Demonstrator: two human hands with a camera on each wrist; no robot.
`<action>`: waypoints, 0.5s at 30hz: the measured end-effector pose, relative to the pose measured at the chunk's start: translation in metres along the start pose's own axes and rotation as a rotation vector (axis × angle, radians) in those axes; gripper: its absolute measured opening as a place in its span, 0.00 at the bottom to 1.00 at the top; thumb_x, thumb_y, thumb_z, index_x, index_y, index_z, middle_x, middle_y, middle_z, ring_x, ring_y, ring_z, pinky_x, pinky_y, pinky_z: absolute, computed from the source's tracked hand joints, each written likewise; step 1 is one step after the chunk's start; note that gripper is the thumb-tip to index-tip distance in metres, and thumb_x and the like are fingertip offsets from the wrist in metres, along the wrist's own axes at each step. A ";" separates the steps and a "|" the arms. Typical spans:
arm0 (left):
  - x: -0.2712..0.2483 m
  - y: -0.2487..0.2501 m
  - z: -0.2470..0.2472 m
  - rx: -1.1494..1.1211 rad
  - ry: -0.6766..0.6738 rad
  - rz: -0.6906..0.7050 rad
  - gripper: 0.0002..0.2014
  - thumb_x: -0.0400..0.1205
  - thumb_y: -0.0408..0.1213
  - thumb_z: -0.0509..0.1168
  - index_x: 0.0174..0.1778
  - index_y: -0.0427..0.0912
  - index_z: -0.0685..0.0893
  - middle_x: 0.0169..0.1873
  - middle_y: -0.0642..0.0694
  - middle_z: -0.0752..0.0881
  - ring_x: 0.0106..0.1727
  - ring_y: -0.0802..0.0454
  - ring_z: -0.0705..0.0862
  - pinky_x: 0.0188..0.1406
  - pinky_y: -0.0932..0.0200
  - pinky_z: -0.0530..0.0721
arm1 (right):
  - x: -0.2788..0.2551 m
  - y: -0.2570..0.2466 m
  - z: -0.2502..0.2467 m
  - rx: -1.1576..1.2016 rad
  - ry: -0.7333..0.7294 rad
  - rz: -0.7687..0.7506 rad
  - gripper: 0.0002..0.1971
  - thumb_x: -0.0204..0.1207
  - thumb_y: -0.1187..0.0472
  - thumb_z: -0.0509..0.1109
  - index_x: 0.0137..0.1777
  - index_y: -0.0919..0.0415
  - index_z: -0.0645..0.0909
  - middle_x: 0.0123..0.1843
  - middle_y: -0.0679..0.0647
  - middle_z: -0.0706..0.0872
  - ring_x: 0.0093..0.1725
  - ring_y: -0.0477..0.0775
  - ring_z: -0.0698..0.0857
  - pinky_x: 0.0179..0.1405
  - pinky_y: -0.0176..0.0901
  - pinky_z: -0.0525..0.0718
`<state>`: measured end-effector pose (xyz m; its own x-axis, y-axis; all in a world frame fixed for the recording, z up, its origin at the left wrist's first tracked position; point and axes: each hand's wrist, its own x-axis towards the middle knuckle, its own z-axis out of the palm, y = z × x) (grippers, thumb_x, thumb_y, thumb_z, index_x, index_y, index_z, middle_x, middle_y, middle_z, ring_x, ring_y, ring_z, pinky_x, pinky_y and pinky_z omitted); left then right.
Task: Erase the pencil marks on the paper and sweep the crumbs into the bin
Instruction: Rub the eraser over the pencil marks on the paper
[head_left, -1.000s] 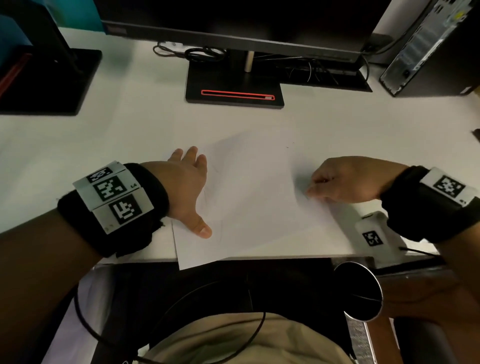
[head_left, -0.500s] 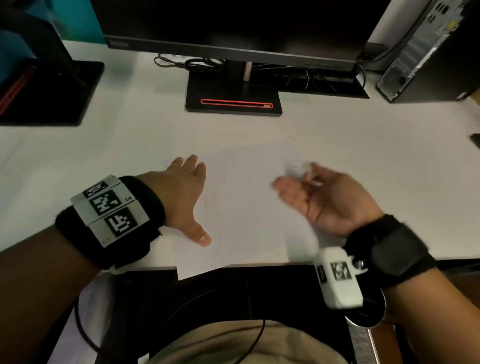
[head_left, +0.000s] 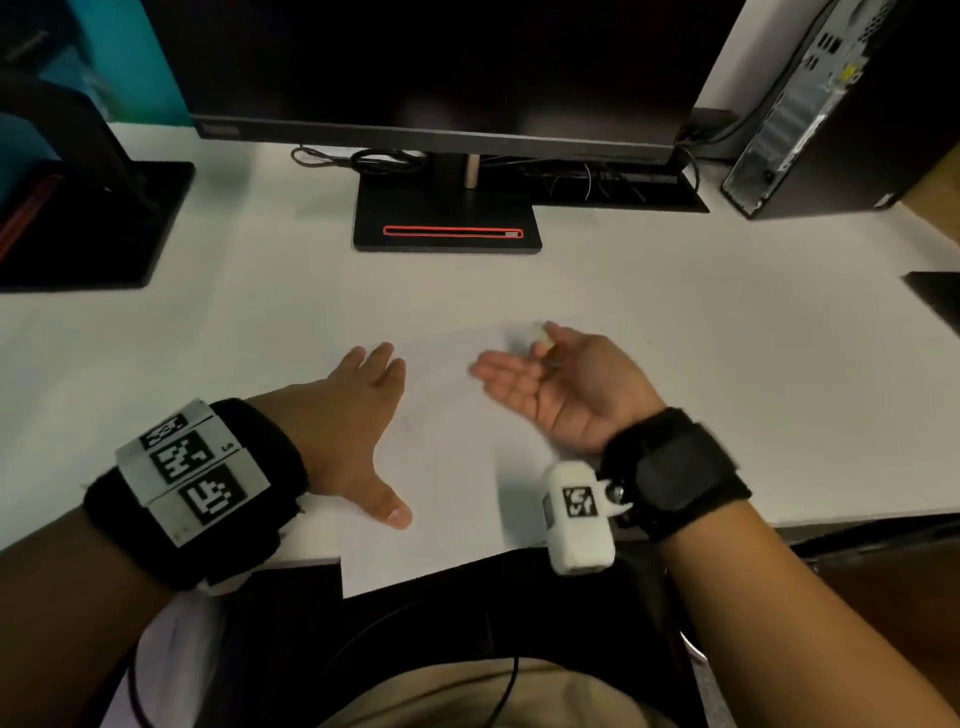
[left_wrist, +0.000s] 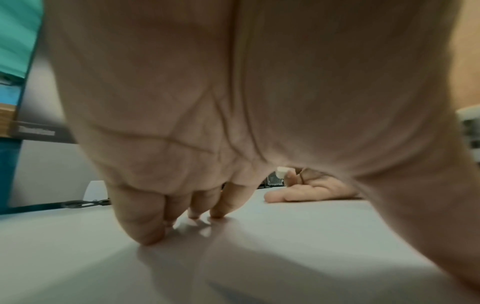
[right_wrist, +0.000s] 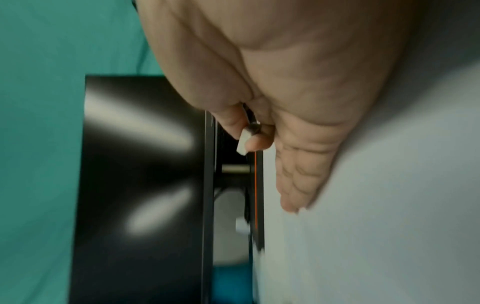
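Head view. White desk (head_left: 675, 364), matte, evenly lit, near edge running across the lower frame. Sheet of white paper (head_left: 447, 467) lies at the near edge, tilted, one corner overhanging toward the lap. Pencil marks on it too faint to make out. Left hand (head_left: 348, 431) flat on the paper's left margin, fingers straight, thumb spread wide, holding nothing. Right hand (head_left: 561, 389) turned on its edge over the paper's right half, palm facing left, three fingers extended; thumb and forefinger pinch a small white eraser (head_left: 535, 332). Both wrists carry black bands with printed markers. Behind: monitor (head_left: 415, 67) on a black stand base (head_left: 447, 218) with a red-outlined slot, loose cables, a computer tower (head_left: 810, 104) far right, a second black stand base (head_left: 88, 223) far left. Teal wall at upper left.

Left wrist view. Palm fills the frame; fingertips (left_wrist: 148, 236) press onto the pale surface. Beneath the palm, the right hand shows well apart, little-finger edge down on the paper, eraser (left_wrist: 281, 171) raised at its top.

Right wrist view. Blurred, tilted sideways. Eraser (right_wrist: 244, 142) pinched at thumb and forefinger tip; remaining fingers (right_wrist: 298, 185) straight along the white surface. Dark monitor and teal wall behind.
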<state>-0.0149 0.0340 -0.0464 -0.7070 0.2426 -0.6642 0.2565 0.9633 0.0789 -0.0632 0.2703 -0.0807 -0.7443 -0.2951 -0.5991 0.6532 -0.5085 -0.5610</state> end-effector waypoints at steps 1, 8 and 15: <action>0.000 0.001 0.000 -0.001 -0.001 0.002 0.75 0.62 0.73 0.74 0.83 0.39 0.26 0.81 0.45 0.23 0.83 0.46 0.27 0.85 0.42 0.52 | 0.003 -0.018 -0.010 0.065 0.082 -0.097 0.21 0.91 0.53 0.58 0.36 0.60 0.75 0.66 0.74 0.88 0.58 0.71 0.92 0.59 0.60 0.91; -0.002 -0.010 0.003 -0.002 0.011 -0.002 0.76 0.60 0.74 0.75 0.83 0.40 0.27 0.81 0.47 0.23 0.83 0.48 0.27 0.84 0.42 0.55 | -0.028 -0.049 -0.020 0.225 0.135 -0.288 0.19 0.90 0.55 0.62 0.36 0.61 0.74 0.64 0.71 0.90 0.63 0.72 0.91 0.66 0.58 0.89; -0.008 -0.030 0.010 -0.044 0.015 -0.026 0.77 0.57 0.74 0.76 0.83 0.44 0.26 0.81 0.52 0.22 0.82 0.54 0.26 0.85 0.44 0.52 | -0.034 0.013 -0.016 -0.108 -0.060 0.134 0.26 0.90 0.53 0.60 0.31 0.63 0.82 0.61 0.75 0.90 0.58 0.71 0.93 0.63 0.61 0.86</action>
<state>-0.0106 0.0023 -0.0510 -0.7230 0.2193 -0.6551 0.2090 0.9733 0.0952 -0.0272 0.2867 -0.0767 -0.6545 -0.4034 -0.6395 0.7558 -0.3729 -0.5383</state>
